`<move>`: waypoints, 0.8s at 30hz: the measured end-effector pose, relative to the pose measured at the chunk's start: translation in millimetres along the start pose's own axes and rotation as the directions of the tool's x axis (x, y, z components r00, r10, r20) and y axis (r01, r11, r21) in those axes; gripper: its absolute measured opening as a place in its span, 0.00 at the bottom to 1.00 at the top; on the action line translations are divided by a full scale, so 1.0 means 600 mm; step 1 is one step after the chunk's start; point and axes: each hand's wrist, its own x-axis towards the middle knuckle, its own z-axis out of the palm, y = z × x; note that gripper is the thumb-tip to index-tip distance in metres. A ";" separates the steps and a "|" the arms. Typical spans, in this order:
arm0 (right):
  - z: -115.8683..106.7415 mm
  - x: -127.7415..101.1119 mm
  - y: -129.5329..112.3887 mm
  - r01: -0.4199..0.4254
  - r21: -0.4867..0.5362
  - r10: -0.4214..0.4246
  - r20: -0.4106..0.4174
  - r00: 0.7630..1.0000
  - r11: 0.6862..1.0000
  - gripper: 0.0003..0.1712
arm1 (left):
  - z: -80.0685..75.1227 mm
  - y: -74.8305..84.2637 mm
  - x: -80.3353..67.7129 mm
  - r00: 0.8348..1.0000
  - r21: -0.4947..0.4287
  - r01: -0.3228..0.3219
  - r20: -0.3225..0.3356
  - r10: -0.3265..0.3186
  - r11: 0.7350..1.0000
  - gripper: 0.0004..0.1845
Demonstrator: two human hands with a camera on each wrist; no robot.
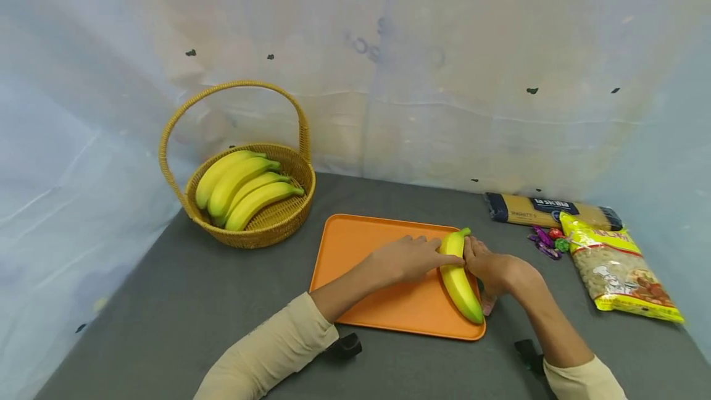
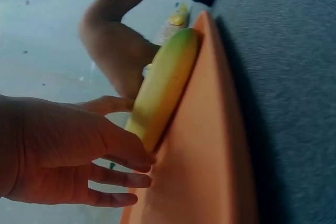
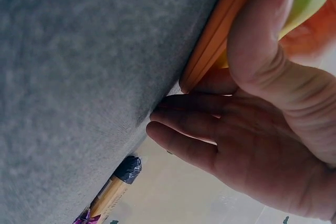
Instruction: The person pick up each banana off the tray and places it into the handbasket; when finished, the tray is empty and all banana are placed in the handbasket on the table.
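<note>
Banana lies lower centre-right, on the orange tray's right edge. Your left hand touches it with relaxed fingers; your right hand presses a thumb on it, gripping nothing. Judge it light, firm, bruisable: hold it mid-body.

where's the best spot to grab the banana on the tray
Probably around its thick middle, from above, fingers across its width. The banana lies flat along the right edge of the tray, so its top is free; the left hand and right hand already touch its upper part.
</note>
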 end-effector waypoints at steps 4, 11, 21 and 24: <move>0.003 0.005 0.000 0.007 0.016 -0.007 -0.006 1.000 1.000 0.81 | 0.008 0.003 0.000 0.999 -0.013 0.026 0.043 -0.025 1.000 0.37; 0.010 0.018 0.018 0.006 0.012 -0.006 -0.005 1.000 1.000 0.85 | 0.004 0.003 0.014 0.979 -0.209 0.196 0.105 -0.178 0.958 0.20; 0.003 0.003 0.005 -0.001 0.019 0.001 -0.009 1.000 1.000 0.83 | -0.008 -0.019 -0.004 0.946 -0.423 0.284 -0.023 -0.324 0.860 0.33; 0.002 -0.001 0.005 -0.002 0.038 0.003 -0.009 1.000 0.999 0.83 | -0.040 -0.051 -0.037 0.924 -0.461 0.288 -0.096 -0.370 0.839 0.32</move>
